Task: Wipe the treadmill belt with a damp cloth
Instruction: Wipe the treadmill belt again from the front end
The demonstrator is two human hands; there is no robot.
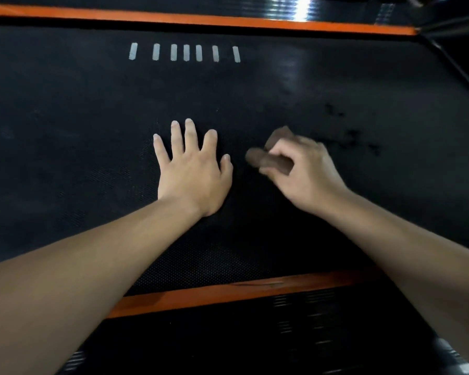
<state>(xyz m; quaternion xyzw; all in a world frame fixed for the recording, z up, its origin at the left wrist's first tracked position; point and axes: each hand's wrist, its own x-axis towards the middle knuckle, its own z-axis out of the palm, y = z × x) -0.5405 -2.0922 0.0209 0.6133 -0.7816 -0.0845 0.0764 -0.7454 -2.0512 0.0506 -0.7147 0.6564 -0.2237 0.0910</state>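
Left hand lies flat on treadmill belt, fingers straight and spread, holding nothing. Just right of it, brown cloth sits on the belt mid-width, bunched in right hand with fingers curled round it (motion-blurred). Further right are dark blotches, damp or dirt, can't tell. Risks: the wad is small, so strokes likely leave unwiped strips, and the belt may roll under the braced palm. No brand or text readable, only white dashes near the far orange rail.

Open belt left and beyond; blocked centre by flat left hand (palm down); bounded by orange rails near and far.
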